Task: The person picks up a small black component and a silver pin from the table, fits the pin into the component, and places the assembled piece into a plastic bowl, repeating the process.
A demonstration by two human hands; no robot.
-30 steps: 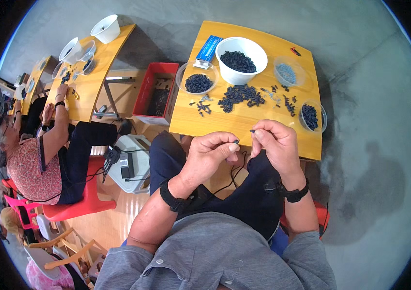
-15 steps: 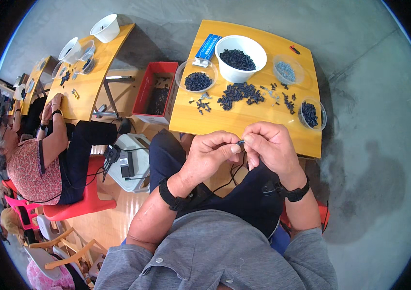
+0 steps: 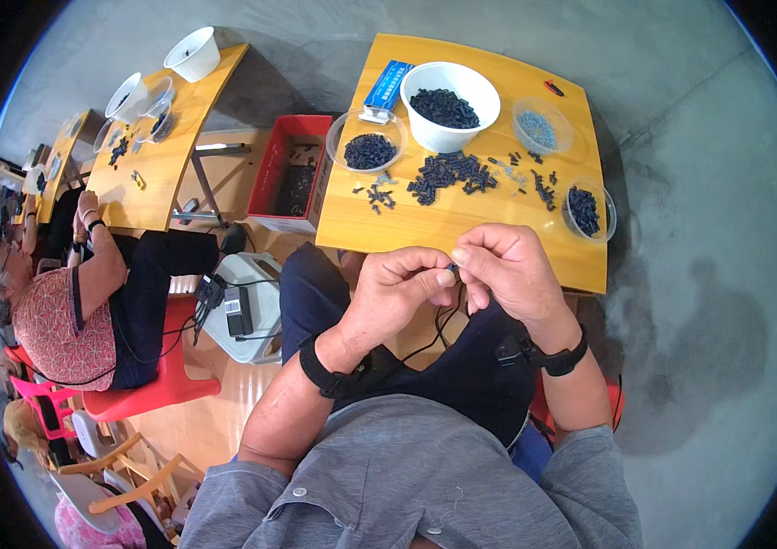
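Over my lap, at the near edge of the yellow table (image 3: 352, 233), my two hands meet with their fingertips together. A small dark plastic piece (image 3: 452, 267) shows between them, mostly covered by the fingers. My left hand (image 3: 397, 288) pinches it from one side, thumb against forefinger. From the other side my right hand (image 3: 509, 273) closes thumb and fingers on it. Beyond them on the table lies a loose pile of small black plastic pieces (image 3: 448, 176), with a few grey bits (image 3: 507, 171) beside it.
A white bucket (image 3: 441, 139) of black pieces stands behind the pile. Around it are clear tubs (image 3: 372, 165), a tub of light-blue parts (image 3: 537, 131), another tub (image 3: 610, 210) and a blue box (image 3: 386, 87). Left are a red carton (image 3: 260, 197), a white stool (image 3: 260, 316) and a seated person (image 3: 64, 320).
My right fingers have closed further over the dark piece, so less of it shows. The view has shifted slightly; my left hand keeps its pinch.
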